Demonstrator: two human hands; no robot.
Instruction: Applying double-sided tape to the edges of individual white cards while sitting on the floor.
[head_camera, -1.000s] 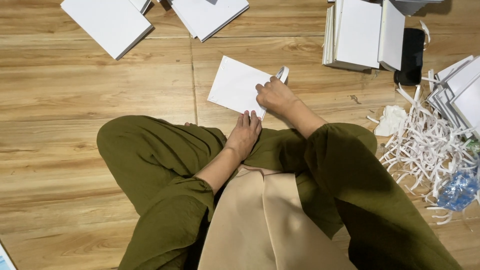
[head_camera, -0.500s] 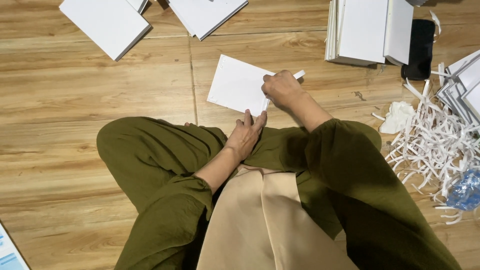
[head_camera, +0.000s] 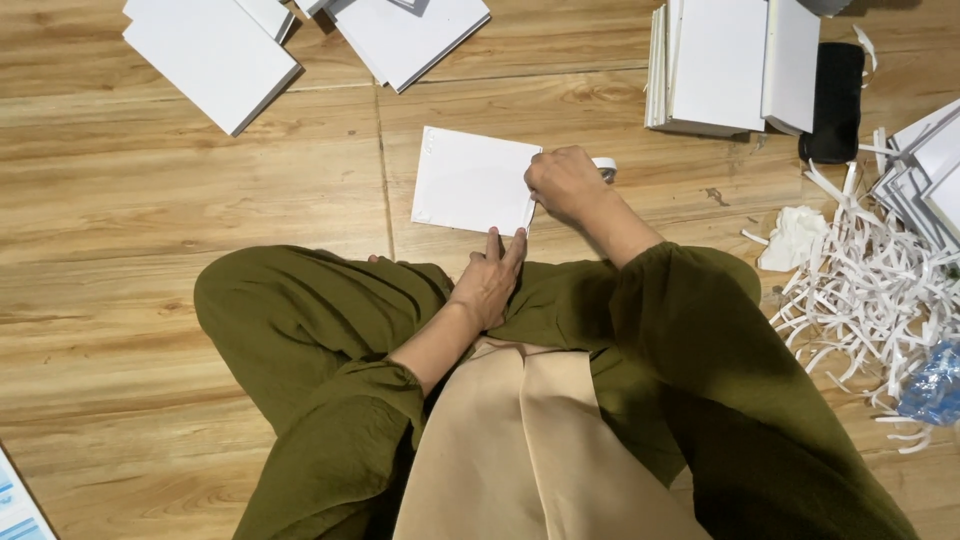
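Seated person on wood floor (head_camera: 150, 200), white card (head_camera: 470, 180) flat just ahead of knees. Left hand (head_camera: 490, 280) open, fingertips pinning card's near edge. Right hand (head_camera: 565, 185) closed on small white tape roll (head_camera: 604, 168) at card's right edge — grip detail hidden. Risk: light pin, card could skew under pull; tape may wrinkle. Paper strips (head_camera: 860, 290) well right of right hand.

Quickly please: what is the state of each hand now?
Left hand: open, fingertips on the white sheet.
Right hand: closed on a small white roll at the sheet's edge.
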